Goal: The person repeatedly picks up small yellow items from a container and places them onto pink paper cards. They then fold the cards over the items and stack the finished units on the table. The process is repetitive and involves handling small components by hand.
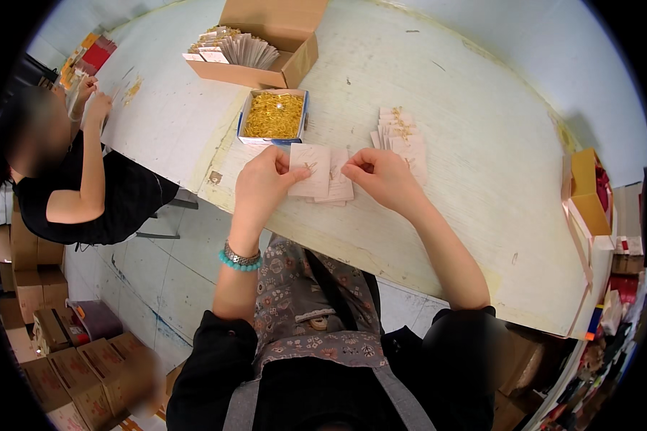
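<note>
Grey floral cloth apron point(320, 348) nearest; left hand point(259, 183) grips a pale-pink rectangular paper card point(316, 176), long axis pointing away; right hand point(384, 174), fingertips pinched, contents unclear, just rightward

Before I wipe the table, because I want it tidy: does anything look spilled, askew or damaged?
Gold bits lie scattered on the table near the co-worker, outside the blue-edged box of gold pieces; perhaps spilled, perhaps set out. A brown mark blemishes the table by its edge. The cards beyond the right hand are fanned unevenly.
</note>
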A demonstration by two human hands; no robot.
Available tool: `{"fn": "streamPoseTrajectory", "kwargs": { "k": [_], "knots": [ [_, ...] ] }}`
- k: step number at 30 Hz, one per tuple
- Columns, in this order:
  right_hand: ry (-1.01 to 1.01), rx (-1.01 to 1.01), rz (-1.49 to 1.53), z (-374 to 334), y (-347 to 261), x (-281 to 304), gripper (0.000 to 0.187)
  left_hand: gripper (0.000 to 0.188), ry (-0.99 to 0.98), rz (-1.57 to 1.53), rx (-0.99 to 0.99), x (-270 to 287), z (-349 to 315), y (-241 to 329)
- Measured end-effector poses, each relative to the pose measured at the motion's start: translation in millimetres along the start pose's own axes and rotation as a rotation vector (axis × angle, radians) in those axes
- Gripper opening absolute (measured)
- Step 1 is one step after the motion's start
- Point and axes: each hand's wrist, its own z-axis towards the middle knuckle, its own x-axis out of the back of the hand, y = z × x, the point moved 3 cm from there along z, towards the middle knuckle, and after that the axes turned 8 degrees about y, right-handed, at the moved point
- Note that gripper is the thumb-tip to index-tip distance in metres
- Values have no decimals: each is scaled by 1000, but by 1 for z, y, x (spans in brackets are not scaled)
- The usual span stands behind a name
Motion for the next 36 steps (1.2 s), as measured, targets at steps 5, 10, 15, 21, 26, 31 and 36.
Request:
{"fn": "streamPoseTrajectory", "kwargs": {
  "k": [5,10,15,21,26,31,36],
  "knots": [
    [115,127,-38,1,16,-9,21,23,-18,-294,38,-10,5,-8],
    [18,26,-95,-4,2,-8,21,19,10,-408,34,-13,6,-12],
    [83,63,-49,-4,2,-3,21,15,88,-101,-15,4,-6,5],
    [45,109,51,-11,-23,17,21,13,290,-7,-302,16,-41,47],
    [101,129,76,-13,-25,24,22,12,374,-61,-502,12,-48,55],
    [84,81,84,-12,-25,25,23,12,393,-67,-582,10,-47,54],
    [101,94,84,-11,-22,25,22,14,247,-201,-303,3,-49,48]
  ]
}}
